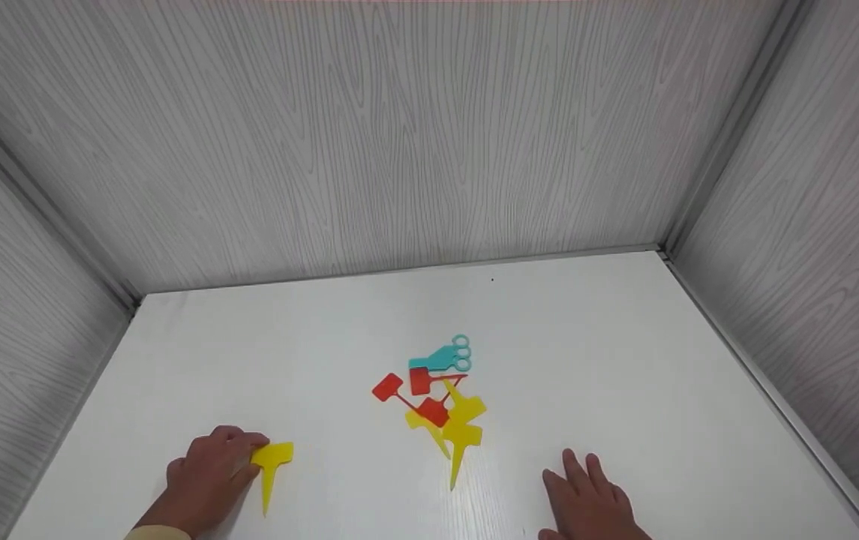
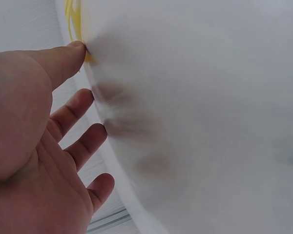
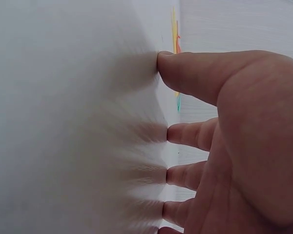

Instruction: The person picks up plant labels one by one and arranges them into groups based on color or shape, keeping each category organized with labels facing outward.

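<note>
My left hand (image 1: 208, 476) is at the left front of the white table, with thumb and index finger pinching the left end of a yellow T-shaped plant label (image 1: 273, 454). The label's pointed stem is toward me. In the left wrist view the thumb touches the yellow label (image 2: 77, 22), and the other fingertips are at the table surface. My right hand (image 1: 593, 506) rests on the table at the right front, fingers spread and holding nothing. The right wrist view shows its thumb (image 3: 190, 70) and fingertips against the tabletop.
Mid-table lies a loose, overlapping cluster: yellow plant labels (image 1: 465, 433), red labels (image 1: 387, 387) and teal pieces with ring ends (image 1: 440, 358). Grey wood-grain panels (image 1: 399, 150) enclose the table (image 1: 587, 322) at the back and both sides.
</note>
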### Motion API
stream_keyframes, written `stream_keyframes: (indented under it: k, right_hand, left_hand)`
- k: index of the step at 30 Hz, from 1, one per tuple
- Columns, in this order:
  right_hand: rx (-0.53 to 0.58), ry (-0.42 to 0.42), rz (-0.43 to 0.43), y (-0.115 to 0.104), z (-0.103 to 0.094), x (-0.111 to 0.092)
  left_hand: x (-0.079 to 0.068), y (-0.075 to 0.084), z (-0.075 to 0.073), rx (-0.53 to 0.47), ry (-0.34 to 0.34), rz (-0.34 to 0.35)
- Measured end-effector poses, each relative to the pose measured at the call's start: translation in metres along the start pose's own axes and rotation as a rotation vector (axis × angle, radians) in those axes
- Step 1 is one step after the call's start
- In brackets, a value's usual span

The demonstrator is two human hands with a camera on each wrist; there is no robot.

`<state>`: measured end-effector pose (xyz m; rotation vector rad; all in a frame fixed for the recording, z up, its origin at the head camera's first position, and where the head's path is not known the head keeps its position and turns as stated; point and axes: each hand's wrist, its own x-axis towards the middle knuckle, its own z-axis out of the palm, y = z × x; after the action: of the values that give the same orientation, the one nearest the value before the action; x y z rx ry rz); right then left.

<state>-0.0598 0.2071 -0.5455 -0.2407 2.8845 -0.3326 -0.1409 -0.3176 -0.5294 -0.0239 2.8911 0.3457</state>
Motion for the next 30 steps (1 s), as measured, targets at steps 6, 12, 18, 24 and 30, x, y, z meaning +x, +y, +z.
stream_keyframes:
  k: [6,12,18,24,30]
  right_hand:
    - [0.005,0.021,0.005,-0.0016,0.0028,0.0012]
    - [0.025,0.007,-0.002,-0.0001,0.0011,0.0031]
    - [0.074,-0.025,-0.021,0.0015,-0.0033,0.0043]
    - [0.073,-0.027,-0.023,0.0004,-0.0054,0.002]
    - [0.077,-0.015,-0.036,0.0007,-0.0052,0.0021]
  left_hand:
    - [-0.0004,0.0029,-0.0025,-0.016,-0.008,-0.014]
    - [-0.0033,0.0039,-0.0029,-0.033,-0.003,-0.008]
    - [-0.0029,0.0029,-0.0028,-0.043,-0.007,-0.01]
    - [-0.0023,0.0025,-0.0024,-0.047,-0.012,-0.023]
    - [-0.0022,0.0033,-0.004,-0.048,-0.018,-0.028]
